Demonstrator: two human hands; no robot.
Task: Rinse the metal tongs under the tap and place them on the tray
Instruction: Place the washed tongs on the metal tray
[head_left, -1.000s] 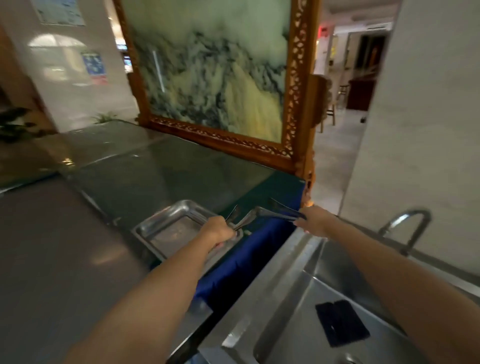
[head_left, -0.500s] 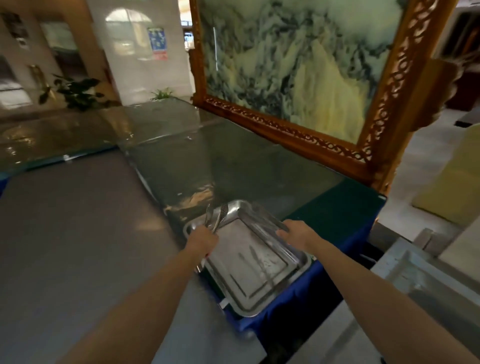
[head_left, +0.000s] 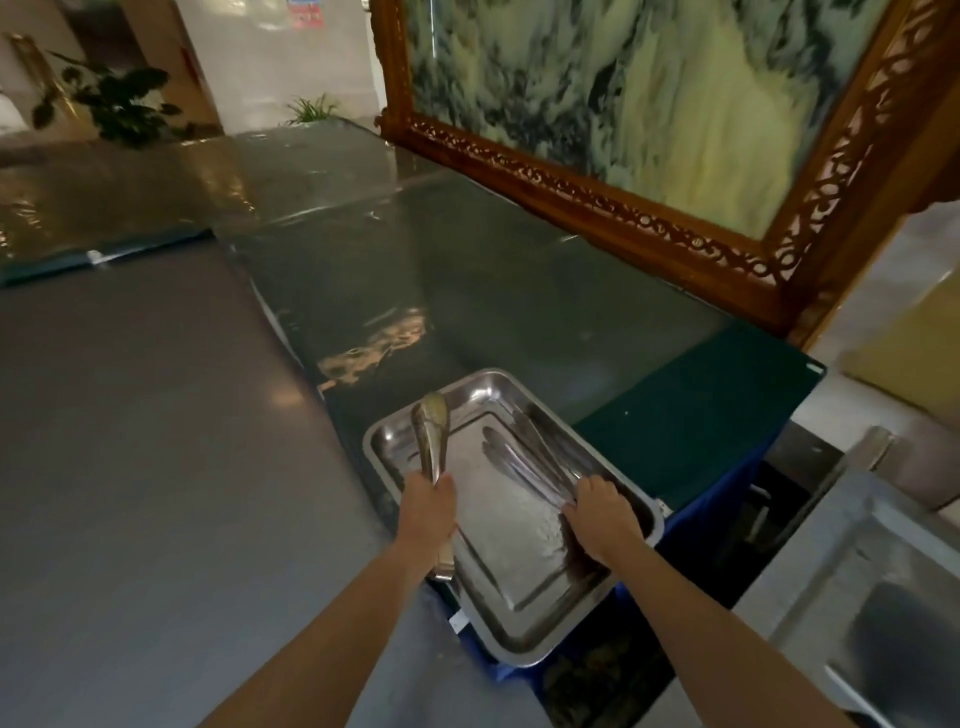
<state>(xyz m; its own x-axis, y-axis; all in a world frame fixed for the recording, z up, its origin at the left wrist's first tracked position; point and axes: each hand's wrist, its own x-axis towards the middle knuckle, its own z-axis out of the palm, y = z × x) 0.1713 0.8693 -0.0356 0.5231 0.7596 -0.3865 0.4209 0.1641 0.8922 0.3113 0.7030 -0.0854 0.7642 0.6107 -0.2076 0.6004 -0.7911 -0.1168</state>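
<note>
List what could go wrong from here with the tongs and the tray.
The rectangular steel tray seems to overhang the blue-skirted table edge; pressing with the right hand might tip it. The metal tongs in the left hand cross the tray's left rim, so released there they could slide off.

My corner of a dim hall

Ahead of me the green, glass-topped counter (head_left: 493, 291) catches soft reflections. Along its far edge stands a carved wooden frame (head_left: 597, 192) around a grey-and-yellow stone panel (head_left: 649, 78). A matt grey worktop (head_left: 130, 441) adjoins the counter's left edge. Beyond the far left corner are a leafy plant (head_left: 109, 104) and a white wall (head_left: 260, 62). Blue cloth (head_left: 691, 530) hangs off the near right corner, beside a steel basin (head_left: 857, 571).
</note>
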